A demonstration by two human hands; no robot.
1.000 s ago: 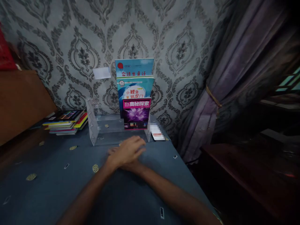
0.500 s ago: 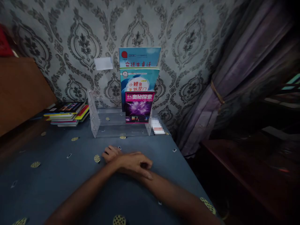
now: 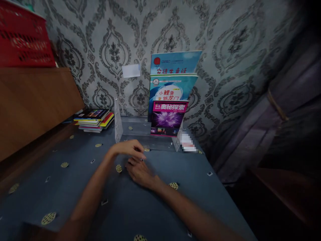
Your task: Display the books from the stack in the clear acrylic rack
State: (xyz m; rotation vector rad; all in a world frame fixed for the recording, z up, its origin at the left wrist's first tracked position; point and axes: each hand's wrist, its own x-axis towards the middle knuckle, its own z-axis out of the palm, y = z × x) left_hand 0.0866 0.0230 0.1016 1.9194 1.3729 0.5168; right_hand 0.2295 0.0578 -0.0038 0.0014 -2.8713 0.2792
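My left hand (image 3: 129,148) hovers just above the tabletop, thumb and fingers loosely bent and apart, with nothing in it. Close beneath it, my right hand (image 3: 140,172) rests on the dark patterned tablecloth (image 3: 112,214), back up, fingers slightly apart and holding nothing I can see. Beyond both hands stands a clear stepped display rack (image 3: 132,140). On its right side, three books lean in tiers: a pink-and-purple one (image 3: 168,118) in front, a blue one (image 3: 173,87) behind it, and a taller light-blue one (image 3: 178,62) at the back.
A stack of books and magazines (image 3: 94,120) lies left of the rack. Further left are a wooden panel (image 3: 37,103) and a red basket (image 3: 26,40). Right of the rack lies a blurred-out white item (image 3: 188,143). A tied curtain (image 3: 265,127) hangs beyond the table's right edge.
My left hand has lifted off my right forearm and moved left, uncrossing my arms. The view has turned left, bringing in more of the red basket. The books stay in place.
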